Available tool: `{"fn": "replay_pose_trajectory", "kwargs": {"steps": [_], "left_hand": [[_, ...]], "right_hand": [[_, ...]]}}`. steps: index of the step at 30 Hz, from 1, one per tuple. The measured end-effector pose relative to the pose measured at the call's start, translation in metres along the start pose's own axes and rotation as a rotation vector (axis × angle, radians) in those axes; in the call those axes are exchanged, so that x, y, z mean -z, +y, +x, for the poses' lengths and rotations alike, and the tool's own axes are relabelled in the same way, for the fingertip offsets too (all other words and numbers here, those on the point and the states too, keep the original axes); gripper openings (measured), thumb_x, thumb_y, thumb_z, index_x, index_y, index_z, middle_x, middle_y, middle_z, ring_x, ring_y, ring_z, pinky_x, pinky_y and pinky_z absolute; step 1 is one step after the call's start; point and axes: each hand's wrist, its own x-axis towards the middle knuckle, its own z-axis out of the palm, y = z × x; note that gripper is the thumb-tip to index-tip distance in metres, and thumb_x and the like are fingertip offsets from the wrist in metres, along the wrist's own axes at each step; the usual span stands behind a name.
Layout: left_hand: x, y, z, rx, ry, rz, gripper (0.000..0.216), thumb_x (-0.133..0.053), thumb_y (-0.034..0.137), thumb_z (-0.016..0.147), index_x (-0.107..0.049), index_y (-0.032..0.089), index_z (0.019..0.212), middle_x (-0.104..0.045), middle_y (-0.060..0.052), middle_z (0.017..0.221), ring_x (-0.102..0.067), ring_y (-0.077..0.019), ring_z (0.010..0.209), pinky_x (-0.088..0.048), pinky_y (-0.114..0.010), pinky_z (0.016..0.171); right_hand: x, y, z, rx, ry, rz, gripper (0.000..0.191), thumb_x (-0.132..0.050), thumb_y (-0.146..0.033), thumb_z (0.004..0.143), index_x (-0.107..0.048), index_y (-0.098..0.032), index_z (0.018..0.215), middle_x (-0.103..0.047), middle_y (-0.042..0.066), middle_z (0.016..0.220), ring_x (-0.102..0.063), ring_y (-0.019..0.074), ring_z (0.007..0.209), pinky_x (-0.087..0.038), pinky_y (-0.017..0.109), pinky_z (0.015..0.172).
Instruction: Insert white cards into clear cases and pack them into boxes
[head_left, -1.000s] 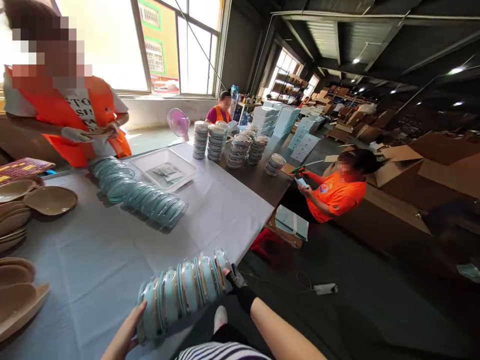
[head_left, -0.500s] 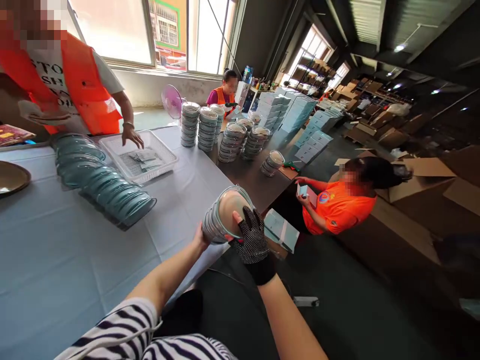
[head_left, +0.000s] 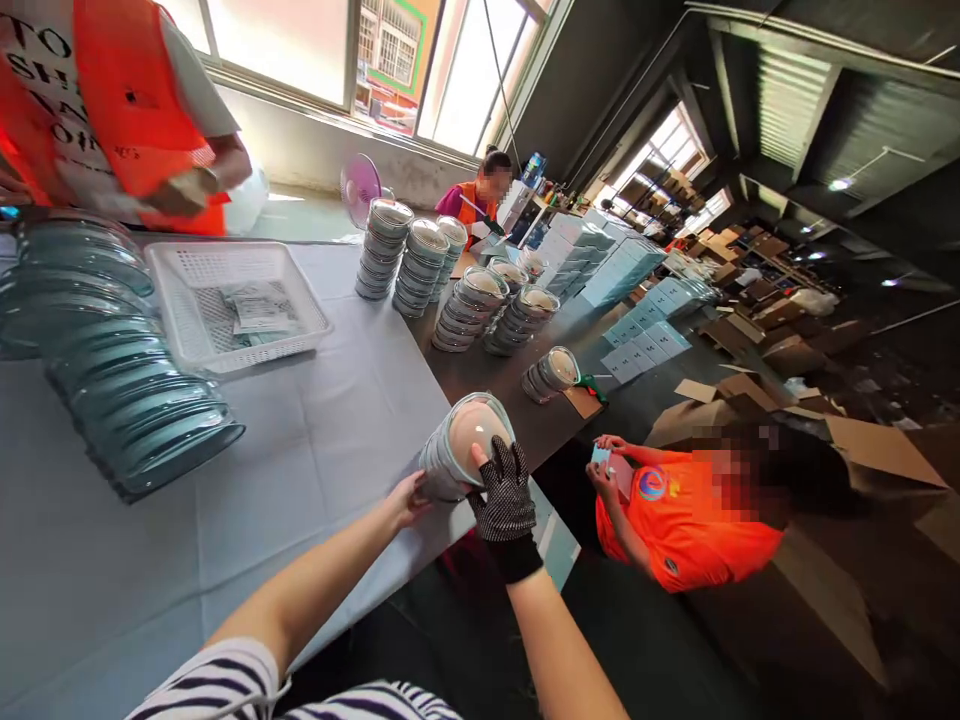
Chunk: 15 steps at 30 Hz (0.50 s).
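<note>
A stack of round bowls (head_left: 478, 437), cream inside with grey-blue rims, is between my two hands at the table's corner. It leans, with its top bowl facing up and toward me. Bare, my left hand (head_left: 409, 500) grips the lower left side of the stack; some of its fingers are hidden behind it. My right hand (head_left: 506, 492), in a black dotted glove with bare fingertips, holds the right rim, its fingers lying over the top bowl. I cannot tell whether the stack's base touches the cloth.
Grey-blue bowls lie in a tilted row (head_left: 142, 400) at left, beside a white basket (head_left: 304, 340) holding flat packets. More bowl stacks (head_left: 469, 310) and pale boxes (head_left: 649, 350) stand farther back. A co-worker in orange (head_left: 690, 520) handles a small box at right; others are at left and behind.
My hands have brought the stack slightly lower over the table's corner. The co-worker at left has withdrawn a hand from the basket. My view has turned.
</note>
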Motion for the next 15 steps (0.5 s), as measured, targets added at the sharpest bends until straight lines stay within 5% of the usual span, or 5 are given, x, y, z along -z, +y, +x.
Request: {"fn": "replay_pose_trajectory", "kwargs": {"steps": [4,8,15], "left_hand": [[-0.023,0.026,0.036,-0.036,-0.04,0.028,0.032,-0.046,0.035,0.097,-0.055,0.02,0.124,-0.048,-0.015,0.148,-0.053,-0.0242,0.127,-0.047,-0.033,0.092],[-0.02,0.025,0.042,-0.033,-0.023,0.122,0.031,-0.055,0.032,0.092,-0.057,0.018,0.12,-0.055,-0.015,0.141,-0.05,-0.0254,0.131,-0.041,-0.035,0.098],[0.068,-0.019,-0.002,-0.09,0.189,0.105,0.049,-0.066,0.052,0.08,-0.059,0.02,0.116,-0.068,-0.015,0.119,-0.066,-0.0265,0.11,-0.05,-0.033,0.085]], "right_hand": [[-0.026,0.06,0.053,-0.055,0.012,0.013,0.053,-0.059,-0.033,0.089,-0.053,-0.022,0.141,-0.036,0.011,0.154,-0.026,0.034,0.14,-0.036,0.051,0.111],[-0.055,0.111,0.112,-0.142,0.0,0.07,0.054,-0.063,-0.034,0.088,-0.054,-0.015,0.137,-0.038,0.018,0.151,-0.031,0.0332,0.137,-0.032,0.054,0.112],[-0.069,0.157,0.221,-0.165,-0.03,0.142,0.041,-0.049,-0.029,0.098,-0.058,0.001,0.125,-0.037,0.028,0.148,-0.035,0.0356,0.137,-0.028,0.054,0.109]]}}
